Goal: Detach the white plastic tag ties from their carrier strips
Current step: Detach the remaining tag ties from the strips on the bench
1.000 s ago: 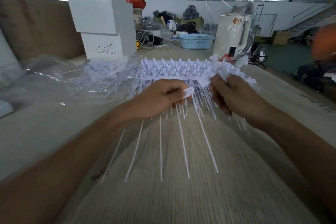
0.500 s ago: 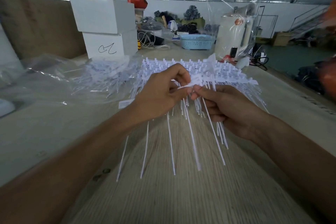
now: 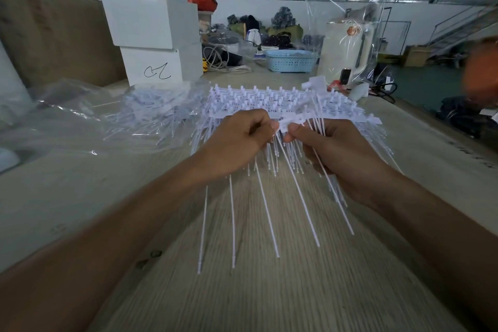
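Right now both hands are meeting over the table (image 3: 269,299): the left hand (image 3: 237,140) and right hand (image 3: 334,153) are each pinching the same carrier strip (image 3: 289,123), thumbs almost touching. That strip is running left to right between them, while its tag ties (image 3: 296,191) are hanging toward the person, long axes crosswise to it. Neither hand is nearer. About six long ties are dangling free; the right hand is also gripping several. Beyond, one stack of strips (image 3: 269,100) is lying, exact number unclear, with a plastic bag (image 3: 113,121) of ties leftward.
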`<state>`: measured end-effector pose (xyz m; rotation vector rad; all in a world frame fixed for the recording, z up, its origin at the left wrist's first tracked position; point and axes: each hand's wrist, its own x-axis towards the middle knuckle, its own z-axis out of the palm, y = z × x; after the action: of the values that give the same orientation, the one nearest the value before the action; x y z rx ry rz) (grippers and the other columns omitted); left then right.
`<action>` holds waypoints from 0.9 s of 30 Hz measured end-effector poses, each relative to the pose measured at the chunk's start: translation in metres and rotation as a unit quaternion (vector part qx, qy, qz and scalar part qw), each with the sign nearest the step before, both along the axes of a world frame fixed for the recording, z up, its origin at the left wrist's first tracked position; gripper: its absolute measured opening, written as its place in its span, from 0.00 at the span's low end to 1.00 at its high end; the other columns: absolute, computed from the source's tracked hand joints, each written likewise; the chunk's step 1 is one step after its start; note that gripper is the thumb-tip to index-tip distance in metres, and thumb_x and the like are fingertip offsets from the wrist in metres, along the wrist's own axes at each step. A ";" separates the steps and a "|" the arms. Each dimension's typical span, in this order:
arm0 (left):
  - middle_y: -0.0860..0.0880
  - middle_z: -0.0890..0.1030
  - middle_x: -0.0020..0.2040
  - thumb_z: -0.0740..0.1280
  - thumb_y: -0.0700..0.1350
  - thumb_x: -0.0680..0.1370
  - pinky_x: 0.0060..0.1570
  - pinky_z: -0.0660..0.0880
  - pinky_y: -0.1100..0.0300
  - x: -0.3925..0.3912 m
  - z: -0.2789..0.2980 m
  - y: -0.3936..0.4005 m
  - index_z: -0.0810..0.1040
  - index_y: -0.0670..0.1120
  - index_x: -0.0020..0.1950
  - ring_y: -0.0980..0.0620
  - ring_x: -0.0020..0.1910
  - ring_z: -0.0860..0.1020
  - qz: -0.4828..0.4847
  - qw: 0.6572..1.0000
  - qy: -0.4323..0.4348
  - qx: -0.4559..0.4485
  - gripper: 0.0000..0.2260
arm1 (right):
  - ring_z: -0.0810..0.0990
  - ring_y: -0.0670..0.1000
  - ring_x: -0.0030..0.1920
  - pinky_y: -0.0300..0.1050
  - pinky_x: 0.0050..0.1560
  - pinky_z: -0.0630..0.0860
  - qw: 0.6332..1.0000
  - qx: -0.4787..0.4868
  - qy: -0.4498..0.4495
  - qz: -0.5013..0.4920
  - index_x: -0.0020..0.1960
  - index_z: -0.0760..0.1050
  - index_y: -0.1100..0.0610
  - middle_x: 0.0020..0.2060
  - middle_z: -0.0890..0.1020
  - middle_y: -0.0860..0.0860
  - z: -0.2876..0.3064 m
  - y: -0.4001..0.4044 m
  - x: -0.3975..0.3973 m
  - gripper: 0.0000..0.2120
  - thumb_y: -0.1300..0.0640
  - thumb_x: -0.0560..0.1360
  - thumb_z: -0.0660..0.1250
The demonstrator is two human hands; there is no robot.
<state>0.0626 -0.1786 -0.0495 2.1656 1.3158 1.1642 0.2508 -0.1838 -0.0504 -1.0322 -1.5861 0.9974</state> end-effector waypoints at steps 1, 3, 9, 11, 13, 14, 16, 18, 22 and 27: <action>0.51 0.74 0.29 0.63 0.46 0.83 0.35 0.67 0.60 0.000 0.001 -0.001 0.73 0.45 0.36 0.57 0.28 0.70 -0.013 0.999 -0.035 -0.019 0.16 | 0.61 0.49 0.26 0.44 0.29 0.56 1.000 0.012 0.012 0.003 0.43 0.85 0.58 0.27 0.67 0.55 0.000 -0.001 -0.001 0.11 0.52 0.78 0.70; 0.50 0.70 0.26 0.64 0.42 0.82 0.31 0.64 0.61 -0.002 0.003 -0.002 0.72 0.43 0.35 0.55 0.25 0.67 -0.061 0.984 -0.142 -0.087 0.16 | 0.60 0.49 0.26 0.44 0.29 0.55 0.998 0.038 0.047 0.020 0.41 0.85 0.57 0.25 0.66 0.53 0.000 -0.003 -0.003 0.09 0.54 0.78 0.71; 0.51 0.68 0.22 0.64 0.41 0.72 0.28 0.52 0.60 -0.010 0.011 -0.005 0.70 0.39 0.39 0.57 0.20 0.60 -0.209 0.905 -0.300 -0.215 0.06 | 0.75 0.37 0.27 0.26 0.31 0.68 0.981 0.157 0.028 0.115 0.47 0.82 0.63 0.25 0.78 0.39 0.006 -0.008 0.001 0.08 0.61 0.80 0.67; 0.51 0.68 0.22 0.62 0.39 0.73 0.26 0.52 0.61 -0.011 0.011 -0.006 0.70 0.39 0.40 0.57 0.20 0.60 -0.235 0.895 -0.303 -0.230 0.04 | 0.77 0.35 0.28 0.24 0.33 0.69 0.974 0.181 0.009 0.137 0.49 0.82 0.62 0.26 0.78 0.37 0.008 -0.009 0.003 0.06 0.62 0.80 0.66; 0.48 0.65 0.22 0.62 0.39 0.73 0.25 0.53 0.61 -0.013 0.010 -0.005 0.71 0.37 0.43 0.55 0.20 0.59 -0.253 0.887 -0.301 -0.242 0.05 | 0.77 0.35 0.29 0.23 0.34 0.69 0.968 0.198 -0.007 0.152 0.50 0.81 0.61 0.26 0.78 0.36 0.009 -0.010 0.005 0.06 0.63 0.80 0.65; 0.48 0.65 0.23 0.63 0.39 0.72 0.25 0.54 0.61 -0.013 0.009 -0.004 0.73 0.35 0.45 0.54 0.21 0.58 -0.263 0.883 -0.298 -0.248 0.07 | 0.76 0.35 0.29 0.23 0.34 0.69 0.967 0.203 -0.012 0.156 0.51 0.81 0.62 0.26 0.77 0.36 0.009 -0.011 0.006 0.06 0.63 0.80 0.65; 0.48 0.65 0.25 0.65 0.38 0.71 0.25 0.55 0.62 -0.015 0.008 -0.004 0.76 0.34 0.41 0.54 0.22 0.58 -0.287 0.877 -0.283 -0.263 0.07 | 0.72 0.37 0.26 0.25 0.33 0.66 0.968 0.199 -0.024 0.149 0.48 0.83 0.65 0.25 0.75 0.39 0.009 -0.009 0.008 0.10 0.58 0.77 0.67; 0.49 0.66 0.27 0.65 0.37 0.71 0.25 0.58 0.65 -0.016 0.007 -0.003 0.77 0.33 0.40 0.55 0.21 0.59 -0.289 0.880 -0.260 -0.274 0.06 | 0.67 0.39 0.26 0.30 0.33 0.63 0.968 0.201 -0.061 0.134 0.44 0.82 0.63 0.26 0.72 0.43 0.009 -0.009 0.010 0.13 0.53 0.75 0.67; 0.48 0.67 0.23 0.64 0.37 0.72 0.26 0.56 0.64 -0.021 0.006 0.001 0.70 0.20 0.56 0.55 0.21 0.60 -0.239 0.910 -0.195 -0.277 0.21 | 0.72 0.36 0.29 0.27 0.34 0.64 0.939 0.261 -0.204 0.096 0.40 0.76 0.45 0.28 0.75 0.35 0.008 -0.004 0.010 0.14 0.61 0.81 0.65; 0.55 0.69 0.24 0.67 0.37 0.76 0.26 0.58 0.65 -0.022 0.008 0.001 0.73 0.20 0.52 0.58 0.22 0.62 -0.191 0.959 -0.058 -0.201 0.17 | 0.75 0.40 0.34 0.30 0.37 0.65 0.897 0.318 -0.299 0.066 0.39 0.76 0.56 0.32 0.76 0.45 0.009 0.005 0.017 0.15 0.50 0.81 0.60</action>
<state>0.0408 -0.1777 -0.0419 1.9051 0.9285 0.7781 0.2679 -0.1784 -0.0409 -0.7959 -2.2976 0.1697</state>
